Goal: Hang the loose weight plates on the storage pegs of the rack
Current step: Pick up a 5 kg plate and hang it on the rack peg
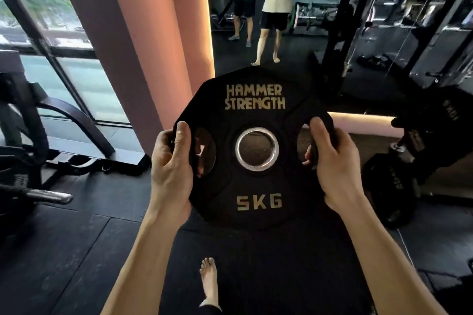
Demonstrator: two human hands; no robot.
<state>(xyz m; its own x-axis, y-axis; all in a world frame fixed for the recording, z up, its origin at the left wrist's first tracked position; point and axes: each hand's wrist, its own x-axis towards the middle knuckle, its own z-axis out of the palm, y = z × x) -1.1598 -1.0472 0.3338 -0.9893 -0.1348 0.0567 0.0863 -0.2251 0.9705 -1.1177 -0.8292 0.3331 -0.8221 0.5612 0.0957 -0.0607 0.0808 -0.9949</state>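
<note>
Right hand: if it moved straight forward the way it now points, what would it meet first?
The right hand grips the 5 kg plate; the way ahead looks free until the dark rack, though depth is unclear.

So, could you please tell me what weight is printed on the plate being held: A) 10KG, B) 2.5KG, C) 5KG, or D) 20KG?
C: the plate, gripped by the left hand and right hand through its side openings, reads "5KG" in gold below the centre hole.

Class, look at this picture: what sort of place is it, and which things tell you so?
Most likely a gym: both hands hold a 5 kg weight plate, more plates sit at the right, and a black rack frame stands behind.
</note>
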